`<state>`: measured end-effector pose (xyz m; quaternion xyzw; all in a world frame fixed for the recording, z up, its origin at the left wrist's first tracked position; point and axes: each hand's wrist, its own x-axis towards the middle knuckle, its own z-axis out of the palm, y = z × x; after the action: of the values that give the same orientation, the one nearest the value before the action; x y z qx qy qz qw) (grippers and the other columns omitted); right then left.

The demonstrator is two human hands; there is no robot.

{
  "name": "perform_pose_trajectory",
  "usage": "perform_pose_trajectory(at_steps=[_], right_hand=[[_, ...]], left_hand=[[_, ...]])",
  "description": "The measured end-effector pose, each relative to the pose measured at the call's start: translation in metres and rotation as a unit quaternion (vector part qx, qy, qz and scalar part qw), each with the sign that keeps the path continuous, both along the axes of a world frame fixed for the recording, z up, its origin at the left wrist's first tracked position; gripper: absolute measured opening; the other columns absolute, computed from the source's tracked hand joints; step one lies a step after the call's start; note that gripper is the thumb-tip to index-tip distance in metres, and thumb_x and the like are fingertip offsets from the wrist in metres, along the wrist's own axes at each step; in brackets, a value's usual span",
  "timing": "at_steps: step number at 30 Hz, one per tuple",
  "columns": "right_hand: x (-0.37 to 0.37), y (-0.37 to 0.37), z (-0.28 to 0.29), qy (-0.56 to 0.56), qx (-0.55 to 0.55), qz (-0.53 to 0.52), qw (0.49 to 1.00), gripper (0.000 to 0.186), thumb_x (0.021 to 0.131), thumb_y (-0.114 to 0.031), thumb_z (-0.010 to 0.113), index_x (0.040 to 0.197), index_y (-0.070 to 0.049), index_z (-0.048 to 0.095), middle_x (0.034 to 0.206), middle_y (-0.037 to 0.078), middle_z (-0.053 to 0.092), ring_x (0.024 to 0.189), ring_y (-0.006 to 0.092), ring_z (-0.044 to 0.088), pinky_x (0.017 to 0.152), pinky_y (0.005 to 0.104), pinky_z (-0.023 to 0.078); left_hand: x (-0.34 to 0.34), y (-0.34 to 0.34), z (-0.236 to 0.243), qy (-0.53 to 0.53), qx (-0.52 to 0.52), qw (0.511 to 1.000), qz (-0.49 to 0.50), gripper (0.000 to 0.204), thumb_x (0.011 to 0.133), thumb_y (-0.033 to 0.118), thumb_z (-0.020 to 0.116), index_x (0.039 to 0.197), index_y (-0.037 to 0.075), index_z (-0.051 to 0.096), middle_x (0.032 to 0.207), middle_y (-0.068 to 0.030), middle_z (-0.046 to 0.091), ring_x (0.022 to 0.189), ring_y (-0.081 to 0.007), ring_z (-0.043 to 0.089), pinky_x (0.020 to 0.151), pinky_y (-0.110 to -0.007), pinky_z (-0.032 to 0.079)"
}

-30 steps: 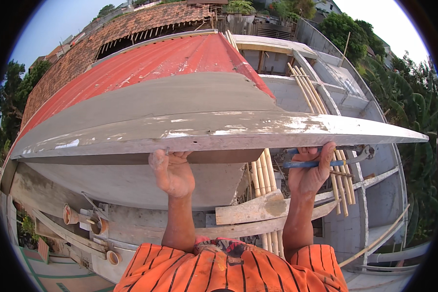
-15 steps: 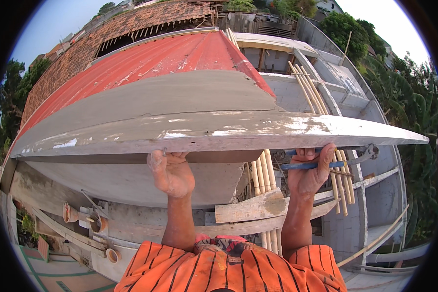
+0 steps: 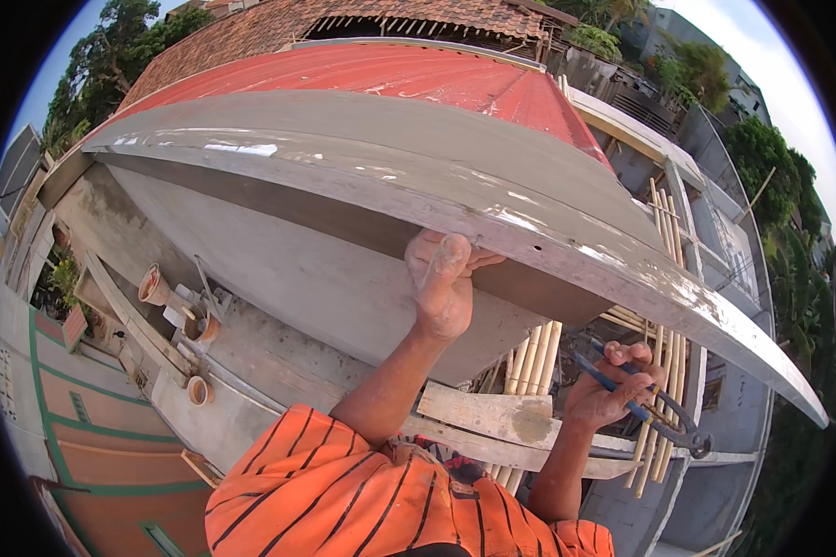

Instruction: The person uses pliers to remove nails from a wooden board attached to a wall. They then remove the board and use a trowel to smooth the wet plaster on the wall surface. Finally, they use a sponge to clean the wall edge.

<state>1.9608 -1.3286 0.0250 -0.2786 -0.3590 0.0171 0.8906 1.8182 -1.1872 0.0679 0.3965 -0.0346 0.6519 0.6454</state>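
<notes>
A long, mortar-smeared grey board runs slantwise along the edge of a plastered ledge, its right end lower and nearer. My left hand is closed at the board's lower edge, thumb up and fingers curled against it; the fingertips are partly hidden. Below the board's right half, my right hand grips a pair of pincers by its blue handles. The jaws point to the lower right, apart from the board. Grey dust coats both hands.
Behind the board lie grey plaster and a red metal roof. Bamboo poles and planks are below my hands. Buckets stand lower left. Unfinished block walls rise at right.
My view has turned, so the board now slopes down to the right. My right hand has come off the board and lowered with the pincers; the left stays at its edge.
</notes>
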Motion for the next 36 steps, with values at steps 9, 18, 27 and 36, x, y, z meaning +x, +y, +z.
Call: perform_pose_trajectory(at_steps=[9,18,27,36], right_hand=[[-0.104,0.012,-0.164,-0.120,-0.397,0.302,0.858,0.030,0.087,-0.023,0.066,0.088,-0.007,0.040,0.070,0.002,0.046,0.062,0.0099,0.046,0.056,0.0244,0.041],[-0.159,0.097,-0.202,-0.292,-0.600,0.344,0.660,0.031,0.078,-0.011,0.065,0.107,-0.004,0.057,0.058,-0.001,0.045,0.055,0.0105,0.044,0.053,0.0284,0.037],[-0.298,0.262,-0.161,-0.456,-0.571,0.424,0.535,0.040,0.078,-0.014,0.067,0.115,-0.004,0.054,0.069,0.007,0.057,0.064,0.0167,0.055,0.065,0.0321,0.046],[-0.372,0.352,-0.156,-0.490,-0.415,0.488,0.591,0.038,0.084,-0.017,0.064,0.117,0.000,0.054,0.077,0.005,0.059,0.066,0.0127,0.054,0.063,0.0289,0.045]], left_hand=[[-0.045,0.002,0.018,0.096,0.038,0.984,-0.143,0.038,0.085,0.015,0.064,0.115,-0.004,0.051,0.109,-0.0136,0.059,0.101,-0.0180,0.059,0.090,-0.034,0.049],[-0.213,0.094,-0.002,0.101,0.030,0.940,0.325,0.019,0.085,0.007,0.061,0.103,0.003,0.057,0.105,-0.0102,0.061,0.101,-0.0173,0.058,0.088,-0.031,0.046],[-0.346,0.208,0.016,0.312,0.131,0.700,0.629,0.067,0.071,-0.003,0.057,0.135,-0.003,0.037,0.139,-0.0214,0.034,0.130,-0.0369,0.033,0.106,-0.043,0.030],[-0.389,0.212,0.020,0.401,0.160,0.672,0.602,0.072,0.060,-0.010,0.058,0.130,0.004,0.050,0.133,-0.0148,0.044,0.127,-0.0381,0.039,0.099,-0.046,0.034]])
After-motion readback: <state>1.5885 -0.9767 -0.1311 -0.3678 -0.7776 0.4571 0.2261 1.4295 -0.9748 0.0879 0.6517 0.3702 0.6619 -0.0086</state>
